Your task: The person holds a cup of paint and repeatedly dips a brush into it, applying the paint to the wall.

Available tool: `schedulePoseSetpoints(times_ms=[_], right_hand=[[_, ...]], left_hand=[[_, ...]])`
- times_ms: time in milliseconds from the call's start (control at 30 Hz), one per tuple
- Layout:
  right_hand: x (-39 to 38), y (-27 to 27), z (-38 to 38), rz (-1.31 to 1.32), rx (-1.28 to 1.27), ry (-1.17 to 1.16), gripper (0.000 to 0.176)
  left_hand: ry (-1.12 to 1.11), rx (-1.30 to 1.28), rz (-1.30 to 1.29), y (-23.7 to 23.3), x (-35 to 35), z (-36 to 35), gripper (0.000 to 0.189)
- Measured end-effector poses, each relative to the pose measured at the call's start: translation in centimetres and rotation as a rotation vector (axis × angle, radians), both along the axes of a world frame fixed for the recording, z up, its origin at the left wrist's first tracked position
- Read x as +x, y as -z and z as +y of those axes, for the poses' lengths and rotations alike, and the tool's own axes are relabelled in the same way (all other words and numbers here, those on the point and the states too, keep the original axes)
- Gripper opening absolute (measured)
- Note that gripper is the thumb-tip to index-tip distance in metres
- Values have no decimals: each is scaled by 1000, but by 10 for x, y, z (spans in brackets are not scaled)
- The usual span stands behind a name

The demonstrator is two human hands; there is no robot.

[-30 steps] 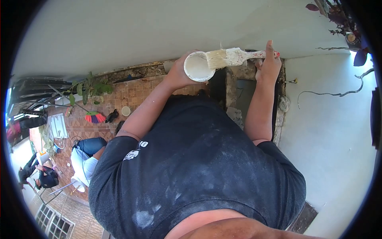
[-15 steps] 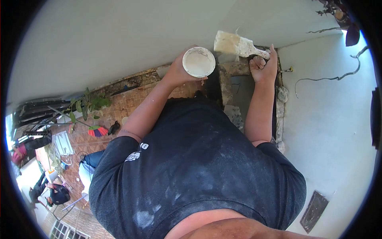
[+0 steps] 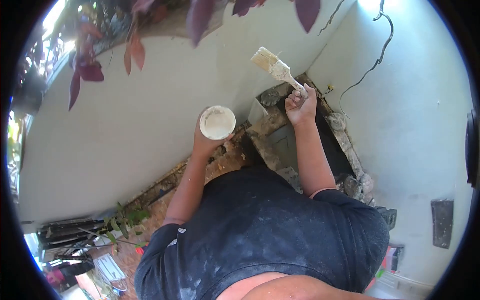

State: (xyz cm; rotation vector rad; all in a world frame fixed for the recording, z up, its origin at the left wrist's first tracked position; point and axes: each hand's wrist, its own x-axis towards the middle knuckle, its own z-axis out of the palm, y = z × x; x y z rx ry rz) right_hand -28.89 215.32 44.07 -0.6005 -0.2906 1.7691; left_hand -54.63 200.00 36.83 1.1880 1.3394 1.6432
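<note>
My left hand (image 3: 205,143) is wrapped round a small round tub (image 3: 218,122) with its open top facing me. Whitish paint coats the inside and rim of the tub. Over on the right, my right hand (image 3: 302,108) grips the thin handle of a wide paintbrush (image 3: 278,69). The brush's head and ferrule are caked with white paint, and its pale bristles point up and to the left. Behind the brush is the plain off-white wall (image 3: 150,100), with the bristles overlapping it in this view.
Dark reddish leaves (image 3: 200,20) hang at the top, and a bare twig (image 3: 385,45) droops along the right wall (image 3: 400,135). A rough masonry-edged basin (image 3: 272,122) lies below my hands. A leafy plant (image 3: 125,220) and a stack of dark items (image 3: 65,240) stand lower left.
My view has turned, bringing the hanging leaves in at the top. Tub and brush appear further left, the tub also lower, and the brush tilts more upward. Both hands keep their hold.
</note>
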Motion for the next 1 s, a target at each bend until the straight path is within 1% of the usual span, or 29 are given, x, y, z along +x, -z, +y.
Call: schedulePoseSetpoints(times_ms=[33, 133, 233, 267, 367, 467, 500, 567, 633, 667, 733, 767, 833, 900, 933, 1000], right_hand=[[7, 9, 13, 10, 23, -14, 18], [12, 16, 44, -44, -34, 50, 16], [7, 22, 72, -132, -9, 127, 15], [5, 26, 81, -113, -3, 126, 15], [4, 30, 116, -46, 41, 127, 15], [0, 3, 143, 0, 108, 155, 16], [-1, -6, 153, 9, 140, 199, 17], [-4, -24, 167, 33, 204, 283, 18], [-4, -39, 175, -153, 396, 439, 20], [-4, -44, 178, -244, 487, 525, 21], [-8, -52, 184, -340, 554, 619, 23], [-9, -57, 188, -394, 591, 665, 25], [-17, -61, 194, -666, 767, 808, 25], [-31, -62, 203, -962, 903, 955, 24], [-38, -58, 202, -1017, 932, 893, 24], [-55, -54, 188, -1122, 986, 772, 23]], left_hand=[[1, 17, 18, 4, 2, 2, 99], [-23, 56, 32, 12, 2, 7, 95], [-71, 36, -33, 0, 7, 12, 95], [-96, 16, -71, -2, 11, 9, 95], [-218, -27, -54, -1, 17, 9, 94], [-295, 56, -91, 9, 27, 6, 95], [-321, 47, -45, 21, 26, 4, 95], [-378, -15, -94, 43, 31, -3, 94], [-439, -71, -185, 61, 36, -12, 91], [-470, -81, -160, 66, 40, -16, 90], [-522, -103, -117, 70, 49, -21, 89], [-499, -92, -119, 68, 51, -22, 86], [-461, -83, -136, 69, 57, -29, 81], [-458, -139, -143, 60, 59, -29, 80], [-456, -171, -144, 56, 59, -29, 79], [-458, -118, -68, 50, 61, -24, 79]])
